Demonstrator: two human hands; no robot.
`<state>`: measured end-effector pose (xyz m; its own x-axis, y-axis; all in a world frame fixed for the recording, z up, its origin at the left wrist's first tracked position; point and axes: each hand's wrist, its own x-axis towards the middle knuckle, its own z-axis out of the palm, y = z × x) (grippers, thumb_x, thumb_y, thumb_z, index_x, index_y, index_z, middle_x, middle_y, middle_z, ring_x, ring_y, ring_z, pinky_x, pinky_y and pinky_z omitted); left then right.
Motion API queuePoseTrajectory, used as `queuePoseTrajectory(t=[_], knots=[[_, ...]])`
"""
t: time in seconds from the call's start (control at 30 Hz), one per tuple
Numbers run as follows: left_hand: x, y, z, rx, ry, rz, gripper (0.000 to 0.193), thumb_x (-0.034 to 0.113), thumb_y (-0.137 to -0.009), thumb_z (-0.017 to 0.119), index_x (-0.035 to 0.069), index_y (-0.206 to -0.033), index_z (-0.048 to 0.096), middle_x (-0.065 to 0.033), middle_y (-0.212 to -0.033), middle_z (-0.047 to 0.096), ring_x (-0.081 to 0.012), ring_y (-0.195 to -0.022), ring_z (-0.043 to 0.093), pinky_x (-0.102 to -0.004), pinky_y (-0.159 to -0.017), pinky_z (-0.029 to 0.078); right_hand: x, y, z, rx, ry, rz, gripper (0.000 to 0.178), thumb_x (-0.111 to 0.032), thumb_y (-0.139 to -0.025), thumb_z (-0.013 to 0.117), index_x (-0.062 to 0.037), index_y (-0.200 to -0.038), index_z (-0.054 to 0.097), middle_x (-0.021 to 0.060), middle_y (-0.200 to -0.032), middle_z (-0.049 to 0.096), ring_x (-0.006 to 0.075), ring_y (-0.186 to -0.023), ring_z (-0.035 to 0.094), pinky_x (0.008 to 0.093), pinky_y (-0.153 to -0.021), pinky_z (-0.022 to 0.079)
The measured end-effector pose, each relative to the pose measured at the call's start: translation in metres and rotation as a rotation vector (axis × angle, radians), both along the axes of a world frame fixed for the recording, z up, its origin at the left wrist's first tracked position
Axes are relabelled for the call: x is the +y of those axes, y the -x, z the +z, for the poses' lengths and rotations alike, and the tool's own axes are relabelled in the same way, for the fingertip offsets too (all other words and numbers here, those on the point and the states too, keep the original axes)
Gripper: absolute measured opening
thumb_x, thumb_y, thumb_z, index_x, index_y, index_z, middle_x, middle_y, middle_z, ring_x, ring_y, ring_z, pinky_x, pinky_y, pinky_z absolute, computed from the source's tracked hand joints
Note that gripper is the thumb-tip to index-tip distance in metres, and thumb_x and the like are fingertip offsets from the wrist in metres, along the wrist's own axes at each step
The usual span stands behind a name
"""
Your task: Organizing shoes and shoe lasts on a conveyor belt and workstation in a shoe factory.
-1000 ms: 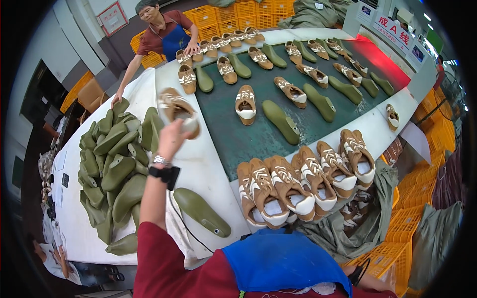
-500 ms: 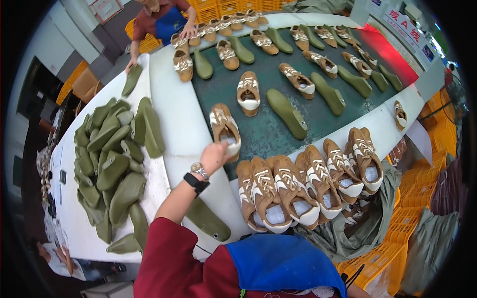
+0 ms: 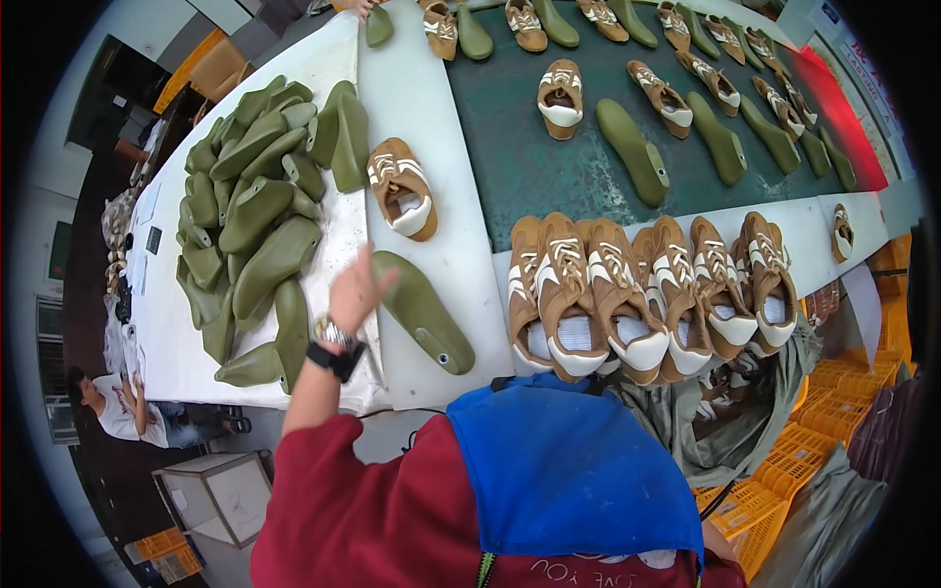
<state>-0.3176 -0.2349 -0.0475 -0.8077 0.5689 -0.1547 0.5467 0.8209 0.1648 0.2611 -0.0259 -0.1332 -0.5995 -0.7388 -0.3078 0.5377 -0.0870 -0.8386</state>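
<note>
My left hand [image 3: 357, 292], slightly blurred, has its fingers spread and holds nothing. It hovers just left of a green shoe last [image 3: 423, 314] lying on the white tabletop; whether a fingertip touches it I cannot tell. Beyond the hand, a brown-and-white sneaker [image 3: 401, 191] sits on the table with its heel toward me. Left of both rises a heap of green shoe lasts [image 3: 260, 211] on a white cloth. My right hand is out of sight.
A row of sneakers [image 3: 608, 294] stands along the near edge. Behind it, a green belt [image 3: 529, 176] carries sneakers and lasts in pairs. Another person's hand [image 3: 366, 8] touches a last at the far edge. Yellow crates [image 3: 784, 490] and a grey-green sack [image 3: 765, 431] are at right.
My left hand has set the sneaker from the belt's edge onto the white table to the left, let go, and drawn back toward the near last. The view has shifted.
</note>
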Motion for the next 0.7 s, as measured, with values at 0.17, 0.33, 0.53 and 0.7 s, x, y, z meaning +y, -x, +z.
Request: queuePoseTrajectory(t=[0.17,0.33,0.53,0.7], knots=[[-0.022,-0.108,-0.037,-0.118,-0.102,-0.031,0.049,0.040,-0.075,0.059,0.009,-0.111,0.046,-0.0203,-0.065,0.059,-0.0371,-0.058,0.058,-0.0441,-0.053,0.047,-0.012,0.002,-0.013,0.057,-0.002,-0.022,0.028,-0.025,-0.077,0.060,-0.0082,-0.099,0.063,0.0118,-0.090,0.065,0.0259,-0.077,0.061,0.0331,-0.070,0.047],[-0.048,-0.127,-0.031,-0.191,-0.057,-0.216,0.028,0.026,-0.077,0.053,0.017,-0.103,0.052,-0.0172,-0.061,0.059,-0.0337,-0.058,0.059,-0.0440,-0.053,0.047,-0.021,0.003,-0.020,0.112,-0.030,-0.082,0.028,-0.025,-0.077,0.060,-0.0081,-0.099,0.063,0.0119,-0.089,0.065,0.0260,-0.077,0.061,0.0331,-0.070,0.047],[-0.013,-0.096,-0.029,-0.124,0.057,-0.401,0.030,0.030,-0.078,0.053,0.022,-0.107,0.050,-0.0161,-0.059,0.058,-0.0341,-0.055,0.058,-0.0441,-0.051,0.047,-0.027,0.025,-0.031,0.193,-0.057,-0.143,0.028,-0.024,-0.077,0.060,-0.0080,-0.099,0.064,0.0121,-0.089,0.065,0.0261,-0.077,0.061,0.0331,-0.070,0.047],[0.093,-0.015,-0.055,0.042,-0.126,-0.502,0.030,0.030,-0.079,0.051,0.023,-0.109,0.051,-0.0157,-0.060,0.059,-0.0348,-0.055,0.058,-0.0449,-0.051,0.047,-0.024,0.030,-0.029,0.213,-0.096,-0.182,0.027,-0.024,-0.077,0.060,-0.0079,-0.098,0.064,0.0122,-0.088,0.065,0.0262,-0.077,0.061,0.0332,-0.070,0.047]])
